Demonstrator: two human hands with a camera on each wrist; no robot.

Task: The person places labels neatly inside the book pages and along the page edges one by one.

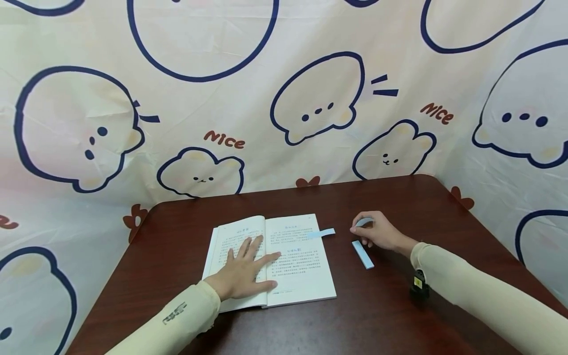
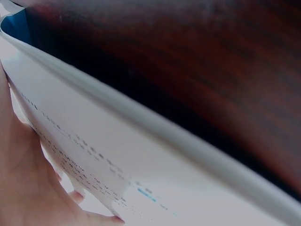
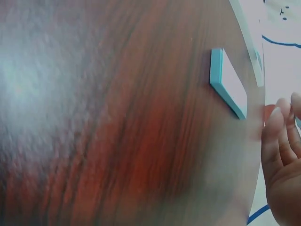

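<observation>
An open book [image 1: 297, 281] with printed pages lies on the table. Across both its pages my left hand [image 1: 239, 273] rests with spread fingers; the left wrist view shows that hand [image 2: 33, 179] along the page edge. A light blue sticky tab [image 1: 328, 231] sits on the right page and juts past its outer edge. To the right of the book, my right hand [image 1: 381, 234] pinches a curved light blue sticky strip [image 1: 365, 221] between thumb and fingers. Just below that hand lies a pad of blue sticky notes [image 1: 363, 255], whose thickness shows in the right wrist view.
The dark brown wooden table [image 1: 377, 310] has rounded far corners. A pale cloth [image 1: 257, 108] with cartoon outlines hangs behind it and along both sides. A small black device [image 1: 419, 286] is at my right sleeve.
</observation>
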